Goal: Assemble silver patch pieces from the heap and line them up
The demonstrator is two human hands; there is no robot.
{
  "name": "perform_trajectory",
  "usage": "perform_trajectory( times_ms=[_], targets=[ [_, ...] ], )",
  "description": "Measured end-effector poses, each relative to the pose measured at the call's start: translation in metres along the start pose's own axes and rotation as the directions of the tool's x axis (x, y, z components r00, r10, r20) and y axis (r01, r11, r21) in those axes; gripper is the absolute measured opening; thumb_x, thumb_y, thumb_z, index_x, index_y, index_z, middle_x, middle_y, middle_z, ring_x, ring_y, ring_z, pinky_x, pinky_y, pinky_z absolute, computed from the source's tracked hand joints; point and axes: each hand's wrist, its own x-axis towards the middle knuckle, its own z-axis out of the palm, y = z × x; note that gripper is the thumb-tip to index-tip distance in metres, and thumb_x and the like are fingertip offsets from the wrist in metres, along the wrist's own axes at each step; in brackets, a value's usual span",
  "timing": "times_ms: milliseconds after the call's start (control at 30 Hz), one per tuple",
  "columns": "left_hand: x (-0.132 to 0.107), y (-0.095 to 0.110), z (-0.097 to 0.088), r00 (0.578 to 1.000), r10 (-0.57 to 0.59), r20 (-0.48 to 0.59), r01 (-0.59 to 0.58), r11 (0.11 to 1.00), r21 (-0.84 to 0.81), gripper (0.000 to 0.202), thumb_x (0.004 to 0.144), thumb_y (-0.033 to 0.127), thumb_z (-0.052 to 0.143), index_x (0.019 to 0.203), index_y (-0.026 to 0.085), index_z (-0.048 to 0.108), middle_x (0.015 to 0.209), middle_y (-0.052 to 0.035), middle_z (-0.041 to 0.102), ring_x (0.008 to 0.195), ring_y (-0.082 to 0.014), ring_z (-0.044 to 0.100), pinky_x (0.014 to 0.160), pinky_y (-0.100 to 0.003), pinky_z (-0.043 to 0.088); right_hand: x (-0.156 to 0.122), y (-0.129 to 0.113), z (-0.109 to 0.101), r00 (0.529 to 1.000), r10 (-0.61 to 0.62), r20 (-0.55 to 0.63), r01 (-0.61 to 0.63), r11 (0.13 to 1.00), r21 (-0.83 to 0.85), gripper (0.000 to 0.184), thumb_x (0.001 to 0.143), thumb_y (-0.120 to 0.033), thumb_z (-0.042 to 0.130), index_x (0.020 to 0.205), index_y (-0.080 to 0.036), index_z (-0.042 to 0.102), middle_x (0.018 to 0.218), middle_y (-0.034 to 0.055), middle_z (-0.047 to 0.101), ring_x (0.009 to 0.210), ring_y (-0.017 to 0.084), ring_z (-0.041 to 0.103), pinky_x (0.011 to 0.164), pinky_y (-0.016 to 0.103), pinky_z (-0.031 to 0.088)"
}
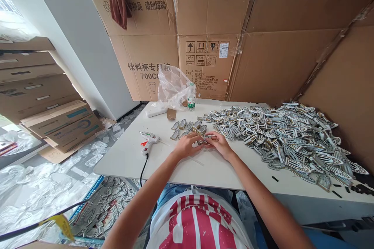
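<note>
Our red-and-white printed shirt (198,221) sits closest, and both bare forearms reach out from it over the near edge of the white bench (204,171).

Along the bench's far and right edges stands a wall of brown flattened cardboard cartons (263,46). We judge it is there to stop loose parts sliding off.

Against that wall, a heap of silver-and-white shield-shaped pieces (292,140) fills the right half of the bench up to the far right corner. It is piled loosely within the right arm's reach.

At the far edge a crumpled clear plastic bag (172,85) slumps against the cardboard, out of the working space.

A white hot-glue gun (149,141) lies toward the left edge, near the left hand, and its black cord drops over the near edge. It seems parked where that hand can take it.

Between the bag and the hands a short row of pieces (188,125) lies apart from the heap, likely kept separate on purpose. A small clear bottle with a green label (191,102) stands upright beside the bag.

Our left hand (187,144) and right hand (220,144) meet at the middle of the bench. Both are closed by the fingertips on one small silver piece (204,139), held low over the surface. Each hand pinches an end, which we take to be for steadiness.
</note>
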Motion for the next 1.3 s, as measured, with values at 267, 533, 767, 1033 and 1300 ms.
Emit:
perform_trajectory(
  times_ms=[267, 533, 767, 1033, 1300],
  targets=[
    [0.000, 0.000, -0.004, 0.996, -0.039, -0.077, 0.039, 0.999, 0.000, 0.019, 0.102, 0.037, 0.066, 0.112, 0.026, 0.078, 0.103, -0.0055, 0.079, 0.093, -0.0186, 0.071, 0.081, -0.030, 0.054, -0.001, -0.004, 0.001, 0.999, -0.032, -0.024, 0.032, 0.999, 0.018, 0.049, 0.079, -0.066, 0.086, 0.106, -0.026, 0.078, 0.087, 0.0045, 0.080, 0.084, 0.032, 0.083, 0.070, 0.042, 0.068],
    [0.003, -0.007, -0.012, 0.836, -0.346, -0.426, 0.412, 0.908, 0.073, 0.019, 0.101, 0.039, 0.066, 0.106, 0.025, 0.077, 0.095, -0.0050, 0.076, 0.084, -0.0191, 0.067, 0.080, -0.031, 0.050, 0.009, 0.009, -0.013, 0.923, -0.183, -0.340, 0.168, 0.983, -0.075, 0.051, 0.084, -0.071, 0.076, 0.096, -0.022, 0.070, 0.078, 0.0028, 0.074, 0.057, 0.017, 0.069, 0.049, 0.027, 0.053],
    [0.001, -0.018, -0.021, 0.678, -0.484, -0.553, 0.617, 0.784, 0.070, 0.015, 0.098, 0.036, 0.069, 0.104, 0.025, 0.076, 0.096, -0.0067, 0.077, 0.095, -0.0241, 0.069, 0.081, -0.033, 0.047, 0.015, 0.016, -0.020, 0.846, -0.261, -0.464, 0.208, 0.964, -0.164, 0.047, 0.084, -0.069, 0.074, 0.096, -0.024, 0.066, 0.081, -0.0007, 0.069, 0.055, 0.013, 0.063, 0.046, 0.024, 0.048],
    [-0.001, -0.018, -0.018, 0.735, -0.562, -0.379, 0.642, 0.757, 0.122, 0.008, 0.085, 0.026, 0.075, 0.093, 0.026, 0.072, 0.098, -0.0034, 0.078, 0.100, -0.0254, 0.070, 0.075, -0.032, 0.045, 0.017, 0.016, -0.021, 0.842, -0.269, -0.467, 0.206, 0.962, -0.181, 0.047, 0.085, -0.068, 0.072, 0.098, -0.024, 0.064, 0.080, -0.0008, 0.068, 0.053, 0.013, 0.062, 0.045, 0.024, 0.046],
    [-0.004, -0.020, -0.018, 0.737, -0.597, -0.317, 0.663, 0.729, 0.168, 0.010, 0.082, 0.031, 0.076, 0.089, 0.026, 0.069, 0.097, -0.0034, 0.076, 0.090, -0.0243, 0.069, 0.072, -0.031, 0.043, 0.015, 0.014, -0.020, 0.839, -0.264, -0.476, 0.195, 0.962, -0.188, 0.043, 0.086, -0.066, 0.071, 0.097, -0.024, 0.064, 0.081, -0.0005, 0.069, 0.053, 0.013, 0.061, 0.046, 0.025, 0.047]
  ],
)
